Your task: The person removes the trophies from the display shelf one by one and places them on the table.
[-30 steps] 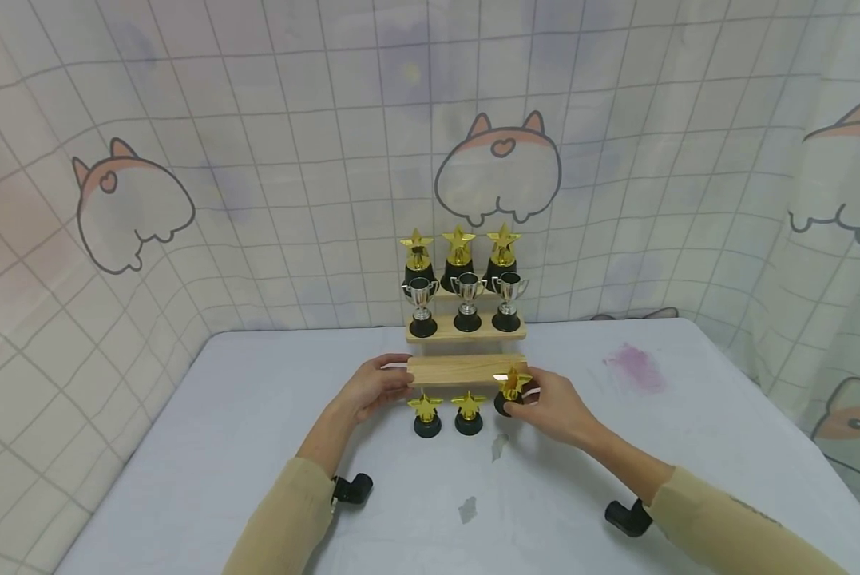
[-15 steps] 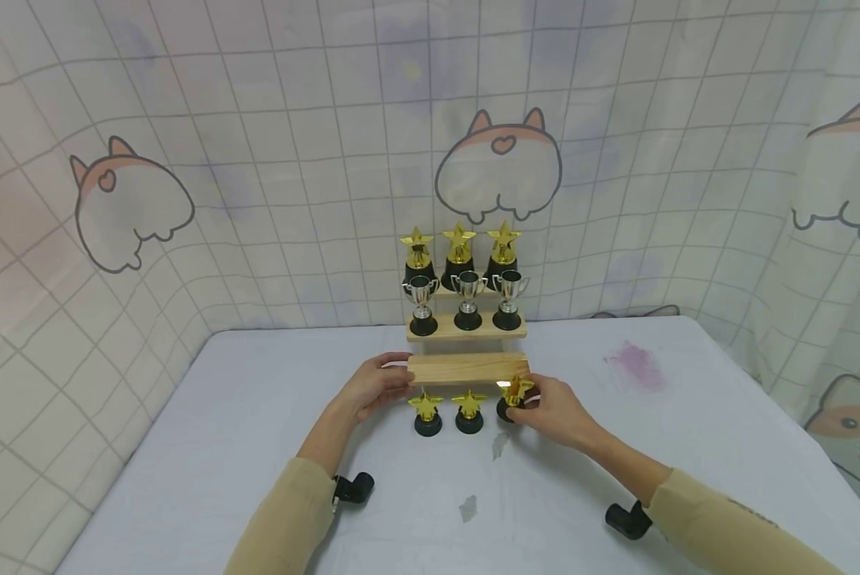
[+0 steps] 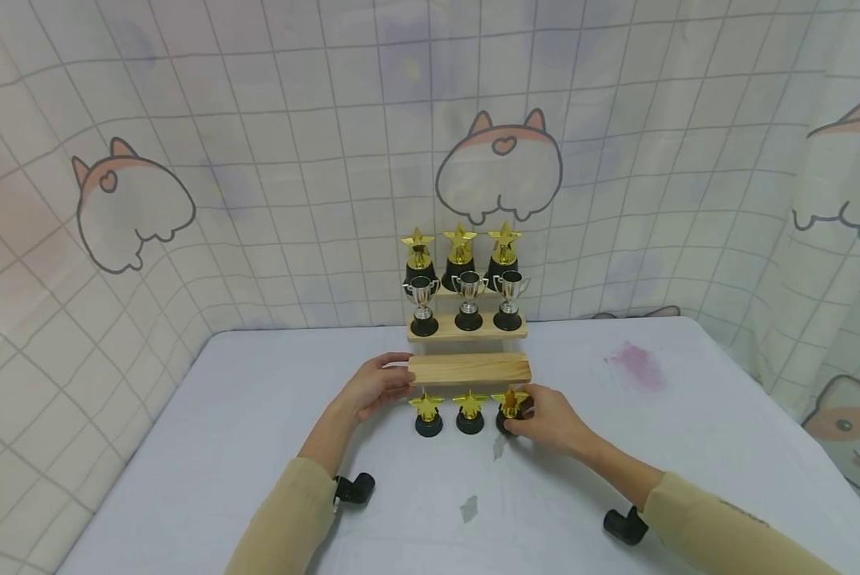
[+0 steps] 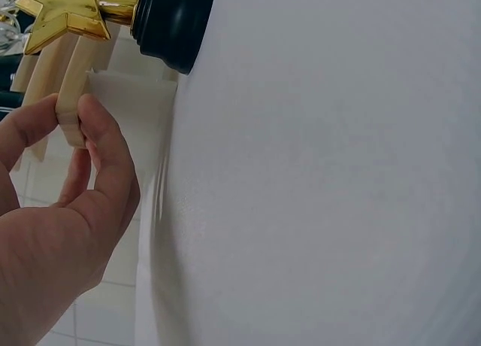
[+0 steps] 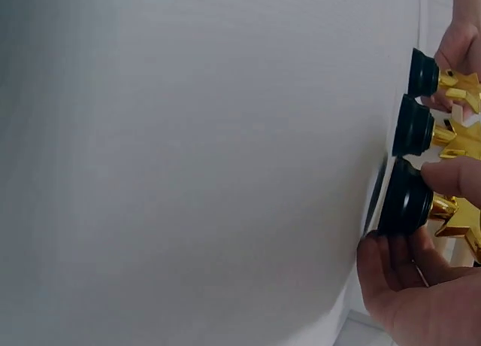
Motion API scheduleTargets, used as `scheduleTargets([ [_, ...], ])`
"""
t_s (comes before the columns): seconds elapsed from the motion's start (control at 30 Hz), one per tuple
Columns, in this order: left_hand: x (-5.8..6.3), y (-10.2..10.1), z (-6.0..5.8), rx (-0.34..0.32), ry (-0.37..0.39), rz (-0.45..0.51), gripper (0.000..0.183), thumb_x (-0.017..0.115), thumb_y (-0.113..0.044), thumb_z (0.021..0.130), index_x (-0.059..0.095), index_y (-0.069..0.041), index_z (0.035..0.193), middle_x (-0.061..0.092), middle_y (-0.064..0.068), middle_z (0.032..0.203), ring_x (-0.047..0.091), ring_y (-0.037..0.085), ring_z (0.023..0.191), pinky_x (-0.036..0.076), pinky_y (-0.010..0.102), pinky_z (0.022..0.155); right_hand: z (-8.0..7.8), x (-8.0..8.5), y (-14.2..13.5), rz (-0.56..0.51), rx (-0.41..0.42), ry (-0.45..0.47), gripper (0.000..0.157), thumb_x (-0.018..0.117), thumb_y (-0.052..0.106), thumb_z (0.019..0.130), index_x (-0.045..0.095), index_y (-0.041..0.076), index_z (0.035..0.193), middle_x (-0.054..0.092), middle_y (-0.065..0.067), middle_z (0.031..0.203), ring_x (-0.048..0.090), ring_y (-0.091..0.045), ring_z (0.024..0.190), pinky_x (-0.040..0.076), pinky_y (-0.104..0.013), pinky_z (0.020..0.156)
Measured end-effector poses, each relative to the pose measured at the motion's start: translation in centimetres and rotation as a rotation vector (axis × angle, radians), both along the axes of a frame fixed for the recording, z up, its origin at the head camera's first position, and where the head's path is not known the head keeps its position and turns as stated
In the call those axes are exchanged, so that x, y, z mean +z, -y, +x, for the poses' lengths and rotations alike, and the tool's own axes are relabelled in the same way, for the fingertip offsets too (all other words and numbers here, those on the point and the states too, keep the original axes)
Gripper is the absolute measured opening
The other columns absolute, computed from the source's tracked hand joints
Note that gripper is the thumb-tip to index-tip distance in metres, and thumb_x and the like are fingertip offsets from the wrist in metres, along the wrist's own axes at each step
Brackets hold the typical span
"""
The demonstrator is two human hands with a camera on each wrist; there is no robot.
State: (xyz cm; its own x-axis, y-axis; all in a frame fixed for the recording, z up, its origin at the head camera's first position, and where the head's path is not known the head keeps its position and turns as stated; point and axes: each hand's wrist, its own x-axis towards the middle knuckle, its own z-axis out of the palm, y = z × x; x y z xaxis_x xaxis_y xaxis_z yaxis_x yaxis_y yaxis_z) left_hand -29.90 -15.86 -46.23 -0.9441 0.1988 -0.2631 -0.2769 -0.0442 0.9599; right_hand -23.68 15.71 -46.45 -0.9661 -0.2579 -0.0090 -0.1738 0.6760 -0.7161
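My right hand [image 3: 550, 417] holds a gold star trophy [image 3: 510, 401] by its black base [image 5: 406, 199], with thumb and fingers on opposite sides. It stands upright, at or just above the table, at the right end of a row. Two matching trophies, one at the left [image 3: 426, 409] and one in the middle [image 3: 469, 407], complete that row in front of a bare wooden shelf board [image 3: 469, 369]. My left hand [image 3: 374, 387] pinches the board's left end [image 4: 74, 98] between thumb and fingers, as the left wrist view shows.
Behind, silver cup trophies [image 3: 469, 297] occupy a higher wooden tier [image 3: 465, 336], and gold star trophies [image 3: 460, 247] rise above them at the back. A white cloth covers the table [image 3: 271, 415]. Grid-patterned curtain [image 3: 293, 200] hangs along the back and sides.
My right hand has lowered the star trophy from in front of the board's right end, toward me and slightly left, level with the other two. The left hand stays at the board.
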Motion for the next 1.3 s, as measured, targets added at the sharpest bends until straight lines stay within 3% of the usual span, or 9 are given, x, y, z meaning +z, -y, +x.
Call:
scheduleTargets([
  [0.4,-0.4,-0.1,-0.2,0.011,0.003,-0.002,0.056,0.068,0.001,0.092,0.049,0.002,0.145,0.065,0.021,0.122,0.069,0.019,0.092,0.060,0.030,0.082,-0.4,-0.5,0.1,0.045,-0.015,0.006,0.052,0.082,0.014,0.084,0.061,-0.008,0.127,0.069,-0.008,0.102,0.064,-0.021,0.091,0.058,-0.039,0.081],
  [0.9,-0.7,0.0,-0.4,0.005,-0.005,-0.015,0.057,0.068,0.000,0.092,0.048,0.003,0.146,0.065,0.021,0.120,0.069,0.018,0.091,0.060,0.031,0.084,-0.2,-0.3,-1.0,-0.003,0.035,-0.040,0.051,0.084,0.007,0.082,0.063,-0.004,0.127,0.069,-0.007,0.104,0.066,-0.025,0.096,0.058,-0.042,0.084],
  [1.17,-0.6,-0.1,-0.4,0.013,0.002,-0.024,0.058,0.068,0.001,0.092,0.049,0.002,0.146,0.065,0.022,0.122,0.069,0.019,0.092,0.060,0.031,0.085,-0.7,0.3,-3.0,-0.074,0.090,-0.097,0.034,0.079,0.000,0.083,0.068,-0.003,0.115,0.069,-0.008,0.097,0.065,-0.022,0.090,0.058,-0.036,0.079],
  [1.3,-0.5,-0.1,-0.4,0.011,0.003,-0.027,0.058,0.069,0.001,0.092,0.049,0.002,0.146,0.064,0.022,0.123,0.069,0.019,0.092,0.060,0.032,0.085,-1.2,1.3,-3.9,-0.084,0.065,-0.116,0.023,0.074,0.000,0.087,0.068,-0.001,0.109,0.069,-0.005,0.096,0.065,-0.019,0.088,0.055,-0.034,0.078],
])
